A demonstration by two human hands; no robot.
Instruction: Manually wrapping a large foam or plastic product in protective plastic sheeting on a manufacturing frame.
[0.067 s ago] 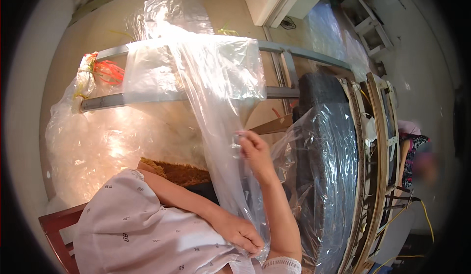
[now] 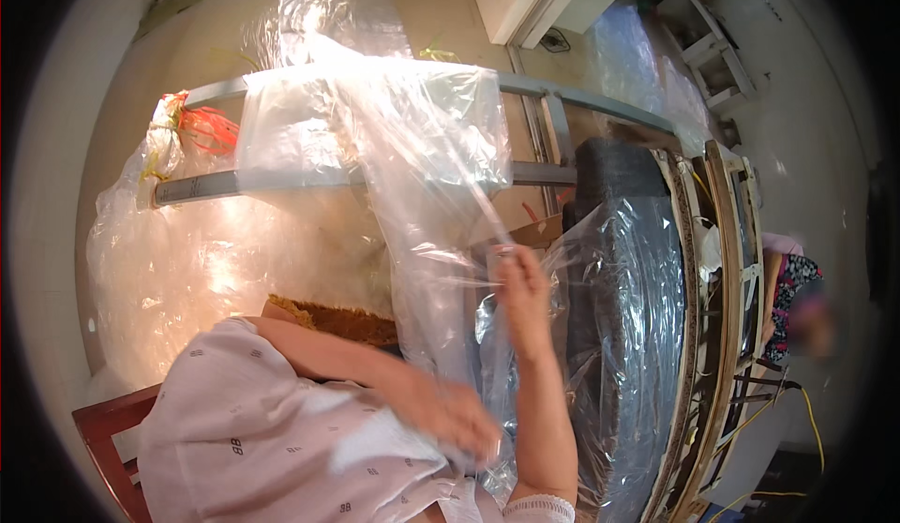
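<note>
Change noted: against the picture a moment earlier, the left hand (image 2: 455,420) has slid a little along the lower part of the film (image 2: 422,195) and is now motion-blurred; the right hand (image 2: 522,291) sits at nearly the same spot, raised at the film's right edge. In my judgement the sheet is being drawn or smoothed downward between the two hands, with the work still under way.

Film: a large clear plastic sheet or bag, glossy and creased, draped from the grey metal frame (image 2: 553,92) down toward the person's lap. It hangs loose and partly folded over itself.

Beside it on the right, a dark cushion (image 2: 619,270), wrapped in the same kind of clear plastic, stands close against the right hand. A further heap of plastic (image 2: 187,261) lies at left, with a red tie (image 2: 202,125) above it.

Hands: right fingers pinched shut on the film's edge. Left hand appears closed around the film, but blur prevents certainty.
</note>
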